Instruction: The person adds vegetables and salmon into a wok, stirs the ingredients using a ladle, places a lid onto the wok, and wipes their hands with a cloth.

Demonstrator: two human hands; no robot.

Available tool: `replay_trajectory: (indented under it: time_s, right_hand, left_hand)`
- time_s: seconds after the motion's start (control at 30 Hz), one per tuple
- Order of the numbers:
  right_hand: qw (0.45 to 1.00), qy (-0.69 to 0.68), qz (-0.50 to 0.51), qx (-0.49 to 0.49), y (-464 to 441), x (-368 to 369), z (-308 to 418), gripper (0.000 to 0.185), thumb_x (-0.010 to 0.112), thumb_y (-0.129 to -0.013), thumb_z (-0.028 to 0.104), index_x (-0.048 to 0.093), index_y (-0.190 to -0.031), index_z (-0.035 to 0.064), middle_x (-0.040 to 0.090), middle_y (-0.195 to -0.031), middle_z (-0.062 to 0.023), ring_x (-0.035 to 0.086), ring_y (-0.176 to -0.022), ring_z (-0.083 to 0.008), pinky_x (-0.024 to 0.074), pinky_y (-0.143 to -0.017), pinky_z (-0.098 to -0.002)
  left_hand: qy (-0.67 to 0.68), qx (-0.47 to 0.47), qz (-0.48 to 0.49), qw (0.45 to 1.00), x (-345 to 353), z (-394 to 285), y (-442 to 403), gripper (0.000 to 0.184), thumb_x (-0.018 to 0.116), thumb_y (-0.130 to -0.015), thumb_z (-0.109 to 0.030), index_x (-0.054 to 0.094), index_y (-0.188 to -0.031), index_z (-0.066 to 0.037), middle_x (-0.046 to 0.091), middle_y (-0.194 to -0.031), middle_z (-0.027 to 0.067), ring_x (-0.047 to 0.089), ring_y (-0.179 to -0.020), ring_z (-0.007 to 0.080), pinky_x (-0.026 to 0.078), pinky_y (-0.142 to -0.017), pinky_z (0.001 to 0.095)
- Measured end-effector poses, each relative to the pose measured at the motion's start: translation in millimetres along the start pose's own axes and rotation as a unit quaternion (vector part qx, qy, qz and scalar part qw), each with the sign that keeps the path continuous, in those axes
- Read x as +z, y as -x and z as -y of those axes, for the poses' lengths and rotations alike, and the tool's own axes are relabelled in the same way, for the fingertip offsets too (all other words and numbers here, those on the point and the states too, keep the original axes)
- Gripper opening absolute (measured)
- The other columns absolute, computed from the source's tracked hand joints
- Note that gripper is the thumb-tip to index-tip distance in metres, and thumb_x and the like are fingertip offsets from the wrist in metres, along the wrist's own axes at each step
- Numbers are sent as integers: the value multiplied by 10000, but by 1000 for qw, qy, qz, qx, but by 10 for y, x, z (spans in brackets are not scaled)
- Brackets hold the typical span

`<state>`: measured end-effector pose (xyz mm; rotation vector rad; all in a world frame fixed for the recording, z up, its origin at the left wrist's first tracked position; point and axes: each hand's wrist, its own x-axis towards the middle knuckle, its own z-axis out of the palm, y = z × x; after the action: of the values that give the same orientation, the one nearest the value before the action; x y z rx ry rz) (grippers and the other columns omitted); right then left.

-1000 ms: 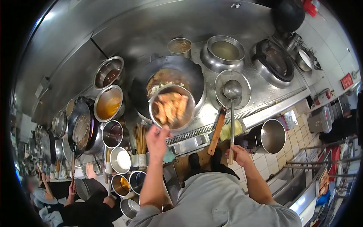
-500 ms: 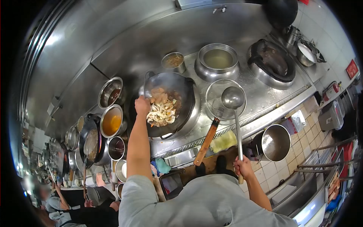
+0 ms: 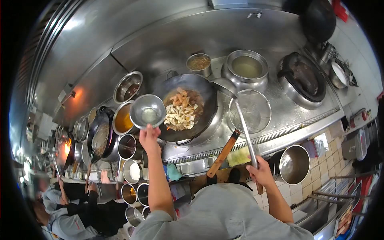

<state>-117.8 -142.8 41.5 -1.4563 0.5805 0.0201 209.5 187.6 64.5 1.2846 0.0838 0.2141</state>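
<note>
My left hand (image 3: 150, 141) grips the rim of a metal bowl (image 3: 140, 102), which shows only a little wet residue inside. The bowl is beside the left edge of a large dark wok (image 3: 209, 96). Pale sliced pieces and browned pieces of food (image 3: 182, 116) are heaped in the wok. Closed around the wooden grip of a long ladle (image 3: 247, 138), my right hand (image 3: 262, 174) is in front of the stove. The ladle's head hangs near the wok's right rim, over the counter. Under its handle lies a round wire strainer (image 3: 258, 110) with a wooden handle.
A pot of pale liquid (image 3: 246, 67) and a tin of chopped bits (image 3: 199, 63) stand behind. A second wok (image 3: 304, 78) is at the right. Several sauce containers line the left, including an orange liquid bowl (image 3: 123, 120). A metal bucket (image 3: 295, 164) stands front right. Co-workers (image 3: 72, 226) work at left, near flames.
My left hand has drawn back from above the wok, bringing the bowl to its left side. More browned pieces now top the heap. The ladle's head has swung left toward the wok.
</note>
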Motion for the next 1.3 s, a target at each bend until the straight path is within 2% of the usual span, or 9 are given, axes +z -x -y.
replay_trajectory:
  time_s: [0.23, 0.47, 0.5, 0.6, 0.7, 0.8, 1.0, 1.03, 1.3]
  right_hand:
    - [972, 186, 64, -127, -1190, 739, 343, 501, 639, -899, 168, 516, -1375, 70, 611, -712, -111, 575, -541, -185, 474, -544, -364]
    - [945, 282, 156, -59, -1689, 1344, 887, 609, 625, -914, 200, 422, -1480, 100, 603, -705, -147, 602, -544, -241, 497, -558, -409]
    - [936, 312, 157, -42, -1653, 1376, 1026, 649, 608, -924, 214, 364, -1518, 120, 653, -765, -189, 660, -644, -323, 527, -648, -445]
    - [878, 416, 86, -219, -1770, 1418, 789, 646, 596, -928, 226, 359, -1521, 130, 685, -945, -251, 675, -868, -407, 522, -809, -464]
    - [887, 402, 126, -190, -1814, 1429, 767, 645, 588, -930, 224, 351, -1524, 137, 647, -1133, -286, 605, -1075, -455, 470, -939, -478]
    - [864, 440, 121, -212, -1947, 1280, 517, 636, 582, -934, 216, 350, -1523, 162, 627, -1193, -276, 587, -1123, -446, 455, -963, -488]
    - [876, 435, 58, -200, -1756, 1054, 927, 616, 575, -931, 185, 369, -1511, 199, 662, -1091, -268, 625, -1020, -460, 492, -895, -498]
    - [873, 459, 50, -158, -1808, 1060, 947, 647, 578, -952, 206, 316, -1538, 291, 635, -1226, -226, 616, -1077, -434, 474, -948, -474]
    - [848, 486, 45, -207, -1863, 835, 809, 615, 588, -916, 163, 395, -1499, 179, 670, -1057, -264, 632, -976, -461, 497, -869, -512]
  left_hand:
    - [95, -106, -86, 986, -709, 65, 1170, 208, 662, -957, -205, 519, -844, -105, 552, -716, 9, 575, -651, 137, 457, -587, 261]
    - [105, -95, -131, 981, -904, 244, 1651, 260, 647, -954, -162, 485, -756, -113, 545, -663, 17, 557, -597, 138, 443, -557, 268]
    - [105, -95, -139, 980, -909, 250, 1667, 263, 648, -952, -161, 482, -754, -115, 543, -662, 16, 555, -594, 137, 440, -552, 270]
    - [110, -97, -152, 977, -902, 235, 1654, 267, 650, -948, -162, 476, -750, -119, 537, -660, 11, 546, -588, 136, 430, -542, 273]
    - [117, -108, -152, 975, -865, 228, 1613, 263, 655, -944, -169, 479, -755, -120, 528, -661, 5, 535, -584, 133, 422, -543, 272]
    - [110, -113, -143, 977, -838, 218, 1558, 261, 657, -942, -174, 481, -758, -119, 521, -664, 0, 528, -582, 131, 417, -550, 269]
    - [115, -89, -133, 980, -753, 160, 1563, 258, 662, -939, -175, 482, -763, -117, 523, -666, 9, 532, -584, 134, 420, -558, 271]
    - [112, -87, -132, 981, -715, 112, 1574, 259, 664, -938, -176, 483, -763, -116, 523, -663, 12, 533, -584, 135, 421, -557, 272]
    - [97, -78, -115, 986, -699, 88, 1632, 246, 682, -924, -205, 532, -772, -81, 553, -665, 38, 555, -605, 138, 432, -572, 272]
